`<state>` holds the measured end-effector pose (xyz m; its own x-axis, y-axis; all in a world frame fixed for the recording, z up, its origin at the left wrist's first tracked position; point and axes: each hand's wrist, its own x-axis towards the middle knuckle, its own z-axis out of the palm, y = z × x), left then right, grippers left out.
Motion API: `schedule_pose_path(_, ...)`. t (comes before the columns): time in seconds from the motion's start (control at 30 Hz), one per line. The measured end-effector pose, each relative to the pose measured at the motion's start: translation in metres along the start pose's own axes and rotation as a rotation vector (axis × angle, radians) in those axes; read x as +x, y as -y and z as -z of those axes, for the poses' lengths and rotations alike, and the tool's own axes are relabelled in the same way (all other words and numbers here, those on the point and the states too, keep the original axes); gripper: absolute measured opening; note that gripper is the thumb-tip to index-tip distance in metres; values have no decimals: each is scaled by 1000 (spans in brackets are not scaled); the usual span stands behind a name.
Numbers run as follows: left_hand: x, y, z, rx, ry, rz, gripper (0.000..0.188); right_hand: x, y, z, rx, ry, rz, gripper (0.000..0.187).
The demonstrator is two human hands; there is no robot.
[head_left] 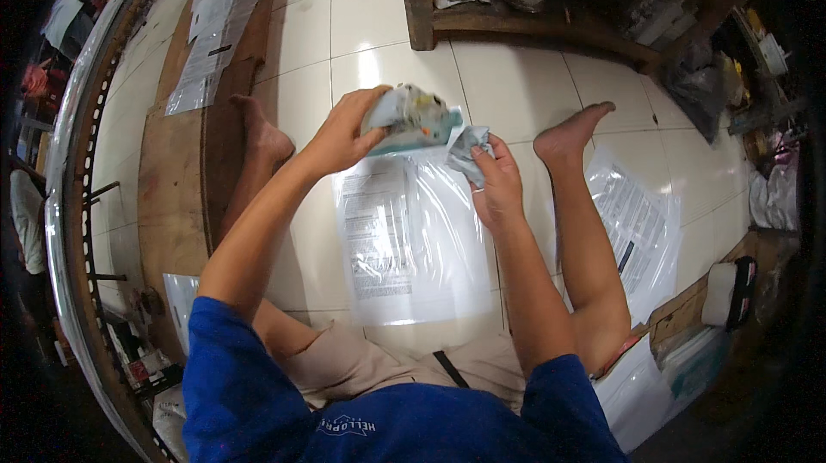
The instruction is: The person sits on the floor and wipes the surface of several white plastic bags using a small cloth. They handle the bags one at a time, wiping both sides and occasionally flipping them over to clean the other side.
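Place: most likely a small workshop or storeroom; cannot tell which. Evidence: pale tiled floor (366, 20); slotted metal rack (78, 222) at left, crowded with mixed goods; rough wooden frame (533, 26) at top, stuff stowed in it; plastic bags (772, 198) stacked at right; printed sheets (379, 239) in clear plastic on floor and wooden boards (176, 179).

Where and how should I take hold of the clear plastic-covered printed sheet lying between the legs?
Probably pinch the clear plastic-covered printed sheet at its near right corner, coming in low from the near side. It lies flat on the pale tiled floor, and that corner looks uncovered, while the left hand and right hand hold things by its far edge.
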<state>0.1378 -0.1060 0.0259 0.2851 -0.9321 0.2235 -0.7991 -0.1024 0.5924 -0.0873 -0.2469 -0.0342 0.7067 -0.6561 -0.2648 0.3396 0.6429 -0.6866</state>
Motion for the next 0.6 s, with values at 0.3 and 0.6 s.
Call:
schedule_pose_path(0.3, 124, 126, -84, -641, -370, 186, 68, -27, 7, 28, -350, -113, -111, 33)
schedule_pose_path(0.6, 13, 66, -92, -104, -297, 322, 45, -41, -7, 53, -734, -90, -143, 38)
